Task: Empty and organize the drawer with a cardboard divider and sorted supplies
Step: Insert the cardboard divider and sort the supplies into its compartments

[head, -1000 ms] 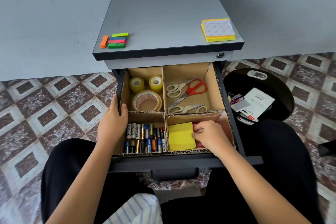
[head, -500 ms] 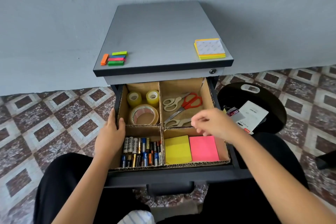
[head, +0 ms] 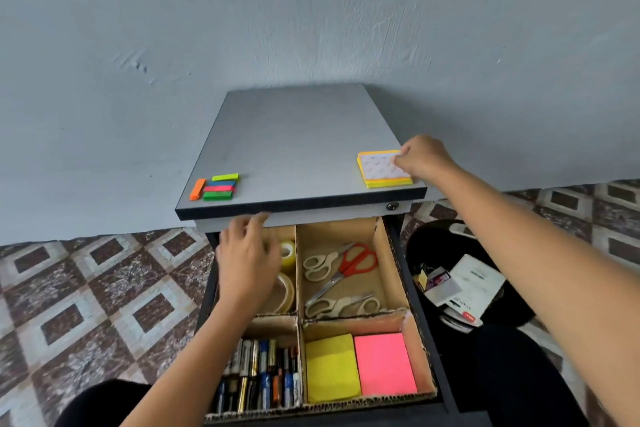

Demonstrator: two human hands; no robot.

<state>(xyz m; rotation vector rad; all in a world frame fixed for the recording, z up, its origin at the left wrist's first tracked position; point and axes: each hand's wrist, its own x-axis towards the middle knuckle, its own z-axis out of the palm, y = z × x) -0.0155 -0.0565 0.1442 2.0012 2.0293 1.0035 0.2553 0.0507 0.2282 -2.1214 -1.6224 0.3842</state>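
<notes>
- The drawer (head: 414, 291) stood pulled out beneath the cabinet top (head: 298, 142), with the cardboard divider (head: 353, 317) seated in it and splitting it into four compartments.
- Sorting looked mostly done. The tape rolls (head: 286, 255) sat in the back left compartment, the scissors (head: 343, 265) in the back right, the batteries (head: 259, 378) in the front left, and a yellow pad (head: 330, 367) lay beside a pink pad (head: 384, 362) in the front right.
- Two lots remained outside the drawer. A sticky-note stack (head: 379, 170) lay at the front right corner of the cabinet top, and the coloured index flags (head: 216, 186) lay at its front left corner. By this reckoning the task was near its end, with those two still to be stowed.
- The right hand (head: 424, 158) reached forward on an extended arm. Its fingers were curled over the stack's far right corner and appeared to pinch it, while the stack lay flat on the surface.
- The left hand (head: 247, 260) hovered palm down over the tape compartment with its fingers loosely spread. It held nothing, and its fingertips were close under the cabinet's front edge.
</notes>
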